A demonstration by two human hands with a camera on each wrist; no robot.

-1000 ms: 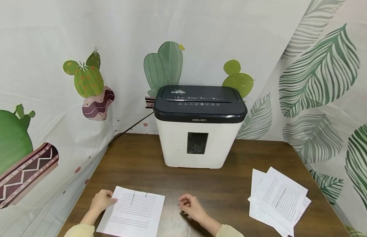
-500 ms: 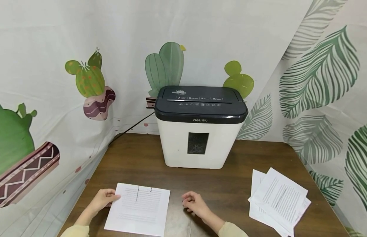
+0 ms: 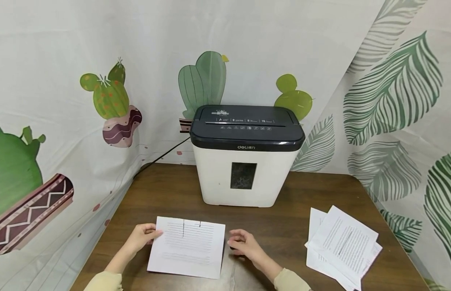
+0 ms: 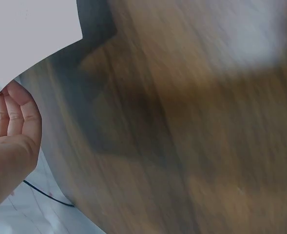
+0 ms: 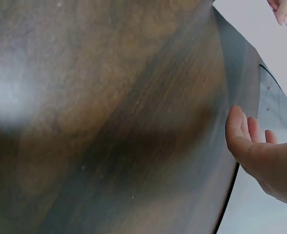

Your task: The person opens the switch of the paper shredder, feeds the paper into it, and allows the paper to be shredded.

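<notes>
A printed sheet of paper (image 3: 187,248) with two dark marks along its top edge is raised over the front of the table. My left hand (image 3: 143,235) pinches its upper left edge, thumb on the printed face. In the left wrist view, that hand (image 4: 14,114) has its fingers behind the paper's corner (image 4: 31,34). Just off the sheet's right edge is my right hand (image 3: 245,244), its fingers loosely bent around nothing. The right wrist view shows this hand (image 5: 260,146) apart from the paper (image 5: 260,24).
A white paper shredder (image 3: 214,178) with a dark top and a long feed slot (image 3: 243,124) stands at the table's back. Several printed sheets (image 3: 342,242) lie fanned at the right. A black cord (image 3: 161,157) runs left from the shredder across the patterned curtain (image 3: 149,60).
My left hand has lifted the sheet off the table and carried it right and away from me. My right hand has shifted slightly right and forward, and the sheet is now close to it.
</notes>
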